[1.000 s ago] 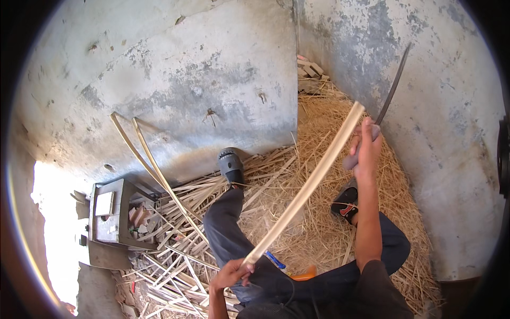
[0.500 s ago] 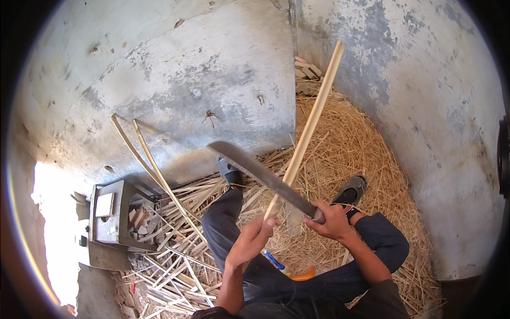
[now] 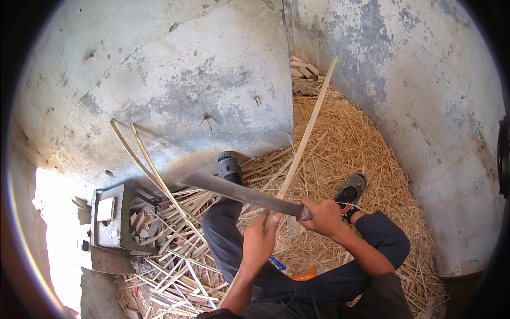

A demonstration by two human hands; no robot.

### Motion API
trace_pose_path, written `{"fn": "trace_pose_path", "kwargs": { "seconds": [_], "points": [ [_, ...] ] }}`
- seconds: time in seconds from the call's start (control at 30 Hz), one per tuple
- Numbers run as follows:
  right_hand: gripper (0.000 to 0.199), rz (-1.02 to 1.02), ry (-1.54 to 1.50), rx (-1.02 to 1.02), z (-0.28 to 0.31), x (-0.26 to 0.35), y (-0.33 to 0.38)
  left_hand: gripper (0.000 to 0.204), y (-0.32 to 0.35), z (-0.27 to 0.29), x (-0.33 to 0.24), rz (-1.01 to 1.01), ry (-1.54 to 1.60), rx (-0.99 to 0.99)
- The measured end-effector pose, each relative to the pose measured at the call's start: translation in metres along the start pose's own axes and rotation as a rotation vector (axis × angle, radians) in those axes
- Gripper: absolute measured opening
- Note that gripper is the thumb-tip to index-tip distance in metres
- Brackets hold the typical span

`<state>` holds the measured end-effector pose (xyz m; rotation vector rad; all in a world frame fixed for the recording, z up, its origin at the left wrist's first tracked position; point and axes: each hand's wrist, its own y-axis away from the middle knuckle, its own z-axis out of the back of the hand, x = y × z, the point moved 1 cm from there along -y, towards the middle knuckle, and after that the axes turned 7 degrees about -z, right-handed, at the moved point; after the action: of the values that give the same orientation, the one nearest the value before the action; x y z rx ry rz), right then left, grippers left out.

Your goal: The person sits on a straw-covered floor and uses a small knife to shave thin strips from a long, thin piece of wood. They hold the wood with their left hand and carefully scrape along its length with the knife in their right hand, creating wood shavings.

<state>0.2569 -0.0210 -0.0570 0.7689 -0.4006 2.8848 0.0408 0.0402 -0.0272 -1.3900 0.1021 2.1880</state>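
Note:
My left hand (image 3: 259, 242) is closed round the lower part of a long pale split bamboo strip (image 3: 307, 133), which slants up and away to the right. My right hand (image 3: 325, 217) grips the handle end of a machete (image 3: 239, 192), its wide dark blade pointing left. The blade lies across the strip just above my left hand; whether the edge touches the strip I cannot tell. The handle is mostly hidden in my right fist.
Two long bamboo strips (image 3: 154, 173) lean on the wall at left. A grey metal box (image 3: 114, 218) with rubble stands beside piled offcuts (image 3: 180, 282). Shavings (image 3: 356, 143) cover the floor. A blue-handled tool (image 3: 276, 262) and an orange object (image 3: 305, 274) lie between my legs.
The machete has swung flatter, its tip moving down and left. The bamboo strip has turned in my left hand, and its far end sits a little lower.

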Motion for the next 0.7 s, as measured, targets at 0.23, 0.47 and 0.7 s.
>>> {"fn": "trace_pose_path", "kwargs": {
  "seconds": [0.23, 0.47, 0.7],
  "points": [
    [0.033, -0.035, -0.159, -0.001, -0.008, -0.008, -0.005, 0.042, -0.002, 0.009, 0.004, 0.03, 0.045, 0.089],
    [0.035, -0.035, -0.184, 0.023, -0.022, 0.012, 0.002, 0.055, -0.002, -0.004, 0.0, 0.024, -0.008, 0.126],
    [0.033, -0.024, -0.099, -0.021, -0.033, 0.008, 0.0, 0.048, -0.006, -0.009, 0.0, 0.073, -0.116, 0.175]
  ]
}}
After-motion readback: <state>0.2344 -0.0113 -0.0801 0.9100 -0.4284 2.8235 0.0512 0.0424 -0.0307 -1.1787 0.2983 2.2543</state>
